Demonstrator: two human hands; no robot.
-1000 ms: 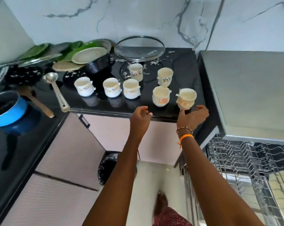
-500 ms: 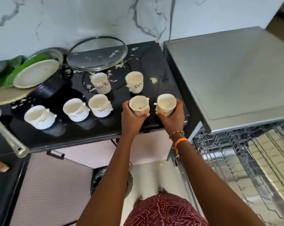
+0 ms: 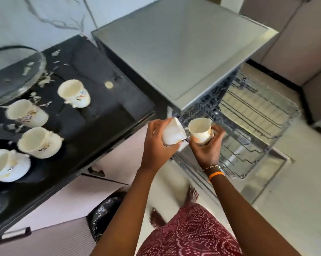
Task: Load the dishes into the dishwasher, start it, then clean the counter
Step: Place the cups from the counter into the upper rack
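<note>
Two cream ceramic cups were held off the black counter (image 3: pixel 104 100), over the near corner of the pulled-out wire dishwasher rack (image 3: pixel 252 130). The tilted cream cup (image 3: pixel 171 133) was grasped round its body by the left hand (image 3: pixel 156 145), mouth turned toward the rack. The upright cream cup with an orange mark (image 3: pixel 200 129) was clasped by the right hand (image 3: pixel 205 146), fingers curled round its lower half; the two cups were seen just beside each other. An orange band and a beaded bracelet were worn on the right wrist. No brand or legible writing could be made out; only small coloured motifs, too blurred to read, were seen on the four cream cups (image 3: pixel 75 94) left on the counter beside a glass lid (image 3: pixel 12 71). The grey dishwasher top (image 3: pixel 174 48) was seen behind the rack.
</note>
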